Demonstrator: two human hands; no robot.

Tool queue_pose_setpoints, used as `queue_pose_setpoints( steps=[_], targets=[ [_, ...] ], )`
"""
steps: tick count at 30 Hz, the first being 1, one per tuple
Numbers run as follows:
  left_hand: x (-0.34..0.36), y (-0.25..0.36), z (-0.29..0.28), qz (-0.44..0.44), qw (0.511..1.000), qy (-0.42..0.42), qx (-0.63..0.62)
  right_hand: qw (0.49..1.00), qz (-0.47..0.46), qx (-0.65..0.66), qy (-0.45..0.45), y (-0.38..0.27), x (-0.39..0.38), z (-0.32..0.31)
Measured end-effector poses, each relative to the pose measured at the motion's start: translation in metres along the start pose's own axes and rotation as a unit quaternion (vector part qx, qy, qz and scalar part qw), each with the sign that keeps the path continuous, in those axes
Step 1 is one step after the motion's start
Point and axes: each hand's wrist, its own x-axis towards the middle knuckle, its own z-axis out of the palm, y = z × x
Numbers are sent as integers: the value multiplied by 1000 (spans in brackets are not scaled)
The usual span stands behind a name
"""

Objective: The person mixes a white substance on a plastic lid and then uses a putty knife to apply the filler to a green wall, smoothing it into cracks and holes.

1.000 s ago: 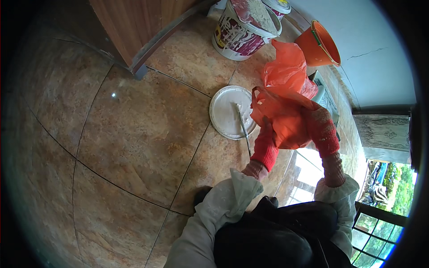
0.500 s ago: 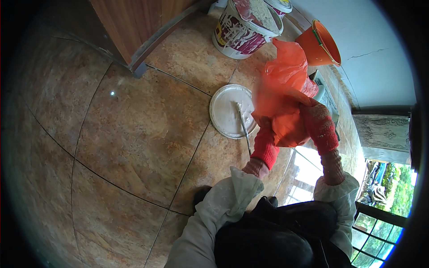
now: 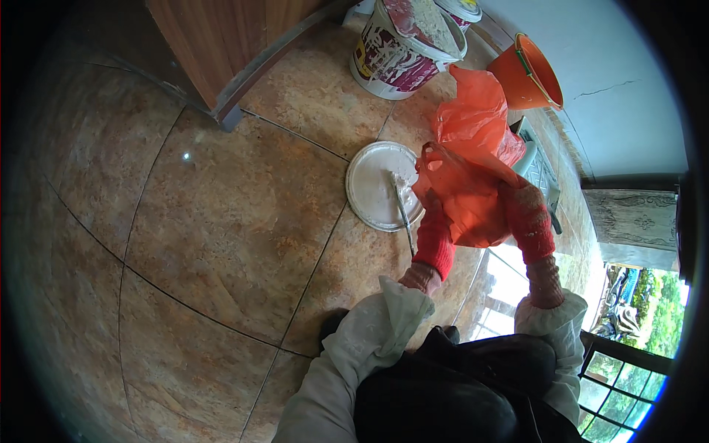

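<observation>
Between my hands is a thin red-orange plastic bag (image 3: 469,196), creased and with a loop like a handle at its left edge. My right hand (image 3: 530,214), in a red knitted glove dusted with white, is closed on the bag's right side. The left hand (image 3: 436,240), gloved in red too, grips its lower left side, with the fingers mostly hidden by the plastic. More crumpled orange plastic (image 3: 473,111) lies just beyond; I cannot tell whether it is a separate bag. Left of the hands, a white round lid (image 3: 369,181) on the floor carries white paste and a thin-handled tool (image 3: 404,210).
A white-and-purple bucket (image 3: 395,63) smeared with paste stands at the far side, another pail (image 3: 461,10) behind it. By the wall (image 3: 613,111) are an orange bucket (image 3: 528,74) and a grey-green tray (image 3: 543,166). A wooden cabinet (image 3: 214,44) juts in at upper left above the tiled floor (image 3: 214,236).
The bag, blurred before, is now sharper and spread flatter between my hands, its handle loop showing at the left. Both hands have shifted slightly.
</observation>
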Motion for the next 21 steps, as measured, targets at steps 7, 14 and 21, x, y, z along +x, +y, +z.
queue_pose_setpoints(
  steps=[7,14,21],
  targets=[
    [4,-9,-30,19,991,43,127,960,124,250,1,59,-31,17],
    [-7,7,-17,34,927,116,356,912,197,360,22,88,-49,46],
    [2,-17,-29,28,922,95,374,915,249,315,31,99,-68,36]
  ],
)
